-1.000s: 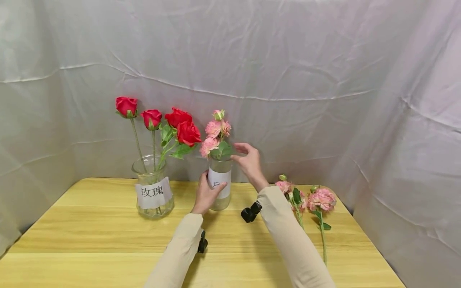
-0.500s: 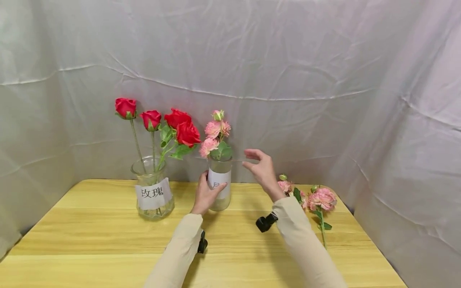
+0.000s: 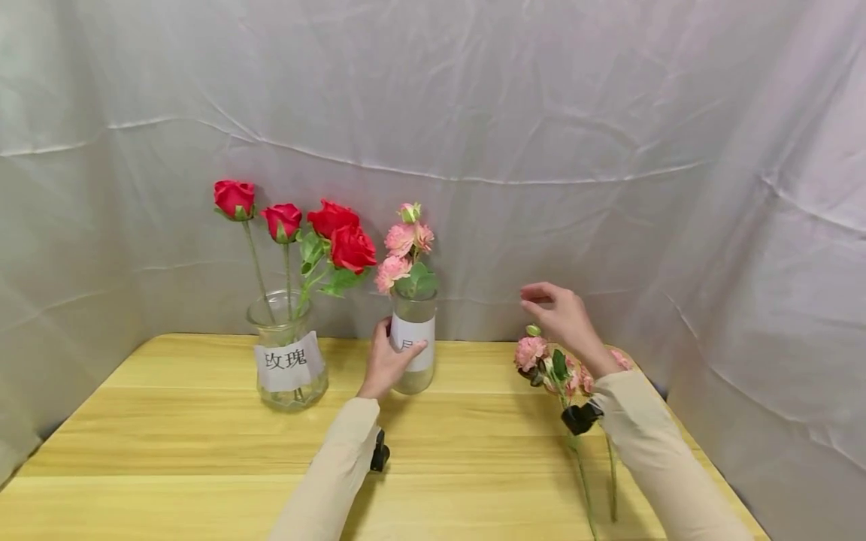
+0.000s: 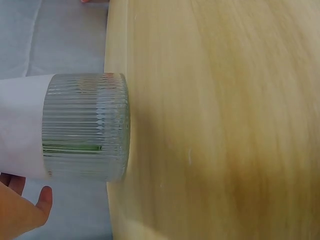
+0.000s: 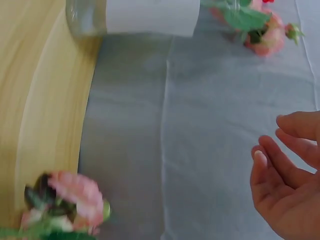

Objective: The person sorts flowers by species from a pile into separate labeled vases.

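My left hand (image 3: 392, 359) holds the ribbed glass vase (image 3: 414, 382), its thumb across the white paper label (image 4: 22, 125). Several pink flowers (image 3: 399, 259) with green leaves rise from that vase, and a green stem end (image 4: 75, 147) shows through its glass. Over to the right, my right hand (image 3: 564, 319) hovers in the air with loosely bent fingers and nothing in it. Just below it, more pink flowers (image 3: 531, 353) on long stems lie on the table. Part of them is hidden behind the right hand and wrist.
A wider glass vase (image 3: 291, 398) with a labelled paper holds several red roses (image 3: 283, 220) at the left. Behind the wooden table (image 3: 203, 451) hangs a grey cloth (image 3: 473, 113). Each wrist carries a small black camera (image 3: 582, 417).
My right hand has moved away from the vase's rim, rightward to above the lying pink flowers. The left hand has stayed on the vase.
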Motion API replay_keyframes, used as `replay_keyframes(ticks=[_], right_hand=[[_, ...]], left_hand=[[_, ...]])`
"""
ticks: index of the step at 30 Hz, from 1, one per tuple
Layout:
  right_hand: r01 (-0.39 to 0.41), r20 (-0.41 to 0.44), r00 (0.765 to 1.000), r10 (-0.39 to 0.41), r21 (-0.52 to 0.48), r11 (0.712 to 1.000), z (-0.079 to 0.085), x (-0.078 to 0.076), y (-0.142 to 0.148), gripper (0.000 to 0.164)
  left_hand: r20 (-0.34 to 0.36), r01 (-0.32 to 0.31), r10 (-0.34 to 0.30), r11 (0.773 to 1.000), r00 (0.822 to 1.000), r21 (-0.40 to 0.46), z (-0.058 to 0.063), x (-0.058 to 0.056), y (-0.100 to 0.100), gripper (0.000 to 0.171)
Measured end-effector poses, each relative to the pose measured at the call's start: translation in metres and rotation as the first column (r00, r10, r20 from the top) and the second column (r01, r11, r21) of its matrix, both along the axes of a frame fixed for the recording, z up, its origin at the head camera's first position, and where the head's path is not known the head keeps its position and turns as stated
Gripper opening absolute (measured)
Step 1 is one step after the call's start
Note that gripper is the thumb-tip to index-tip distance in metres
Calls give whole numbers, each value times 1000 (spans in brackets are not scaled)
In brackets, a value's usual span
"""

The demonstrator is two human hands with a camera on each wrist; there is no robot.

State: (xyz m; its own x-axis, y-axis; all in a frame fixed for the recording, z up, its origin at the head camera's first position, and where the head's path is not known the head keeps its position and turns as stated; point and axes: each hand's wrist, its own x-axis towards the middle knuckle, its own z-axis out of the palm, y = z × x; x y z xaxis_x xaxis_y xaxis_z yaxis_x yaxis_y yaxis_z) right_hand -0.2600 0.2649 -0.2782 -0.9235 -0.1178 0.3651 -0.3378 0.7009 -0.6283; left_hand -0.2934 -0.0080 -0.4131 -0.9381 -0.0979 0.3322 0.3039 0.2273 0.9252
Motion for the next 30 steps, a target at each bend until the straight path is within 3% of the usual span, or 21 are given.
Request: replay_keyframes(ticks=[4, 10, 19, 26, 30], right_hand=[[-10, 19, 1000, 9, 49, 999, -2, 10, 19, 30], [5, 83, 997, -9, 52, 999, -26, 26, 39, 31], [55, 130, 990, -51, -29, 998, -56, 33, 49, 34], [82, 140, 988, -70, -84, 993, -86, 48, 67, 34], [98, 187, 980, -71, -143, 985, -102, 55, 77, 36]], left_hand=[[-14, -17, 17, 1000, 1000, -3, 0, -1, -3, 72], [11, -13, 13, 1000, 1000, -14, 1, 0, -5, 74], [-8, -22, 22, 1000, 1000, -7, 6, 0, -5, 73], [12, -22, 22, 999, 1000, -23, 0, 0, -1, 73], [8, -14, 14, 1000, 1000, -11, -1, 0, -1, 73]])
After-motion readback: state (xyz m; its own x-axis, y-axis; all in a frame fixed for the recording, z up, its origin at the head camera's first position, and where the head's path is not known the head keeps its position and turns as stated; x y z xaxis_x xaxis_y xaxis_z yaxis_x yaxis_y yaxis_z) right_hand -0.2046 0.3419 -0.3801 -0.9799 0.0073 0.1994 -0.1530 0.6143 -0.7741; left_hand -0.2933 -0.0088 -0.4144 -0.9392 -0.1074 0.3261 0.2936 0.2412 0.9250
